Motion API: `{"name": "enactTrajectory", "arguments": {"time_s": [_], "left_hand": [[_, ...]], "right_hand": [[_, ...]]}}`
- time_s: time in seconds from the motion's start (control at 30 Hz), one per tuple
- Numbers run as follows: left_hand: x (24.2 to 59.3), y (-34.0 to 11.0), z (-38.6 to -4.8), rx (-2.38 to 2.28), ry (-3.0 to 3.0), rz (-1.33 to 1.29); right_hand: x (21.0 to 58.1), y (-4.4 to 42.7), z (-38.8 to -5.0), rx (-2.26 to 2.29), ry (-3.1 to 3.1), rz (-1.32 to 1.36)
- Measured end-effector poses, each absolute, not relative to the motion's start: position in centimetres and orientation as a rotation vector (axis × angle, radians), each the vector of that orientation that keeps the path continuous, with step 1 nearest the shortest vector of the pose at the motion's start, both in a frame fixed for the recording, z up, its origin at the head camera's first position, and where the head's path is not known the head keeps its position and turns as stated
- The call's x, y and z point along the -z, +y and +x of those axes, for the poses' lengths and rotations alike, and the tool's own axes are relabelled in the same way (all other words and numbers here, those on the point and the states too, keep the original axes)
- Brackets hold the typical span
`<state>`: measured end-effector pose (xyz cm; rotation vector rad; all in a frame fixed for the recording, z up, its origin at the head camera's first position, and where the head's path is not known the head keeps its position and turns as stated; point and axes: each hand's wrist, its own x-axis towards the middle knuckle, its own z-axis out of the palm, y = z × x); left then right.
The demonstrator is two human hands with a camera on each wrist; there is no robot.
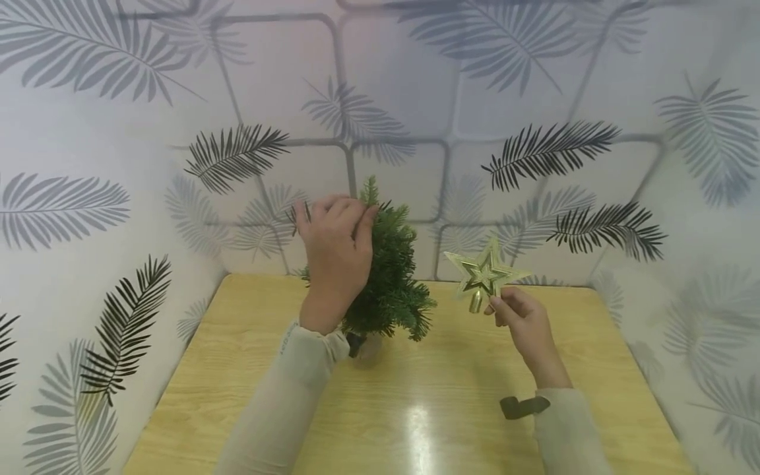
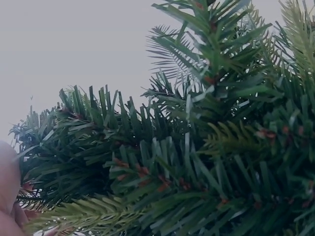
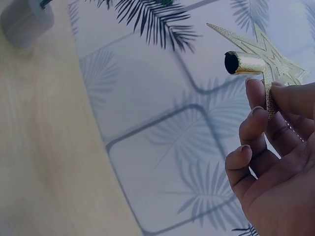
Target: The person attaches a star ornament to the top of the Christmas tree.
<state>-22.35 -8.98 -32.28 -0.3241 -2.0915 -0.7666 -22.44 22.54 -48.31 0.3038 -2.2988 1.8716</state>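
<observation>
A small artificial Christmas tree (image 1: pixel 392 270) stands upright on the table, left of its middle. My left hand (image 1: pixel 335 247) is at the tree's upper left, with bent fingers and thumb pinching a branch near the top; the fingertips are partly hidden. In the left wrist view green branches (image 2: pixel 172 167) fill much of the picture, and part of the hand (image 2: pixel 7 187) shows at the left edge. To the right of the tree, my right hand (image 1: pixel 525 323) pinches a gold star topper (image 1: pixel 487 272) by a lower point. The star's hollow socket (image 3: pixel 246 64) shows its open end.
The wooden table (image 1: pixel 439 382) stretches toward me, with its far edge against a leaf-patterned wall (image 1: pixel 398 99). Under the tree is a pale round base (image 1: pixel 371 349), partly behind the left sleeve. A dark strap (image 1: pixel 522 407) sits at the right wrist.
</observation>
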Motion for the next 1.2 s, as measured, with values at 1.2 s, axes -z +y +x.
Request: {"name": "enactTrajectory", "arguments": {"time_s": [1.2], "left_hand": [[32.5, -9.0, -22.6, 0.767, -2.108, -0.291]], "right_hand": [[36.5, 17.7, -25.1, -1.904, -1.969, 0.593]]}}
